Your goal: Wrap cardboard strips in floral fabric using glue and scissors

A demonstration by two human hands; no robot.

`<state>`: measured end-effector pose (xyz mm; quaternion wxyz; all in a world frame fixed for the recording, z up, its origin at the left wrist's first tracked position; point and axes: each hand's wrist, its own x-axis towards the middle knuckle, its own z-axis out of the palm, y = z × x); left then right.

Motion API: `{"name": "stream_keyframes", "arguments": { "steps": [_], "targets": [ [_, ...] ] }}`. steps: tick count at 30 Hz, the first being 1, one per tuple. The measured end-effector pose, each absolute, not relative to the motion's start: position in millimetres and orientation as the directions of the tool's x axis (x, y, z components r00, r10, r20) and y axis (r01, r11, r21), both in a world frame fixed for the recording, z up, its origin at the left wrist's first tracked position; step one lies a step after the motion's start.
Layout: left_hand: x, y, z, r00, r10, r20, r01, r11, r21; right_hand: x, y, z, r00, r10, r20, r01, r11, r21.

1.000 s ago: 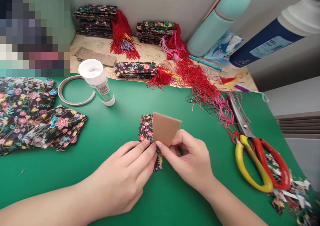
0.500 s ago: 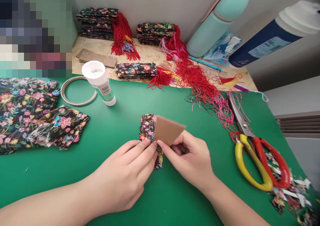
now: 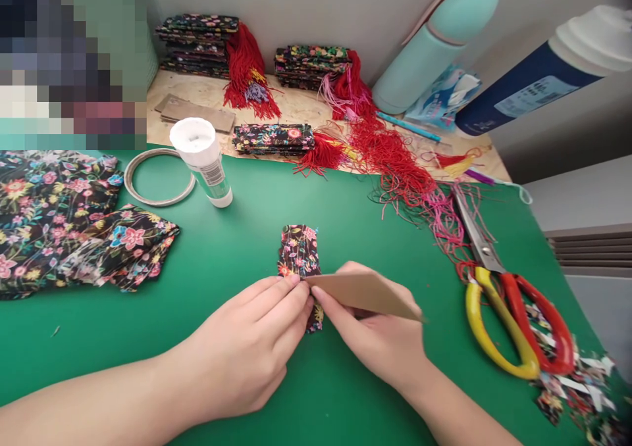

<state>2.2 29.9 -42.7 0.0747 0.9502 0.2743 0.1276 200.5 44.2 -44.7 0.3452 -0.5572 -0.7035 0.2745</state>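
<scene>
A brown cardboard piece is held slanted above the green mat, its left end between my hands. My right hand grips it with the thumb in front and the fingers behind. My left hand is closed, its fingertips pinching at the cardboard's left corner; exactly what lies under them is hidden. Below my fingers is a black floral fabric strip, partly covered by my left hand. A white glue stick stands upright farther back, beside a roll of tape. More floral fabric lies at the left.
At the right lie scissors with yellow and red handles, beside fabric scraps. Tangled red threads run along the back. Stacked floral pieces with tassels, a mint flask and a blue bottle stand behind.
The cardboard has swung down to the right, from steeply raised to nearly level across my right hand. More of the fabric strip shows. My fingertips have stayed at almost the same place.
</scene>
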Motion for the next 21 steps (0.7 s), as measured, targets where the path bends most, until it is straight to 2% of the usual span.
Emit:
{"name": "stream_keyframes", "arguments": {
  "steps": [4, 8, 11, 21],
  "targets": [
    [2.7, 29.7, -43.9, 0.815, 0.539, 0.214, 0.496, -0.839, 0.222, 199.9, 45.2, -46.1, -0.072, 0.975, 0.209, 0.643, 0.206, -0.738],
    [2.6, 30.4, -43.2, 0.814, 0.543, 0.209, 0.502, -0.837, 0.217, 198.4, 44.5, -45.0, -0.122, 0.974, 0.189, 0.609, 0.223, -0.761],
    [2.2, 30.7, -43.2, 0.812, 0.544, 0.211, 0.503, -0.836, 0.219, 197.9, 42.7, -45.0, -0.043, 0.978, 0.203, 0.618, 0.185, -0.764],
    [2.5, 30.0, -44.0, 0.821, 0.537, 0.195, 0.5, -0.84, 0.21, 197.6, 41.0, -48.0, -0.054, 0.98, 0.191, 0.638, 0.181, -0.749]
  ]
}}
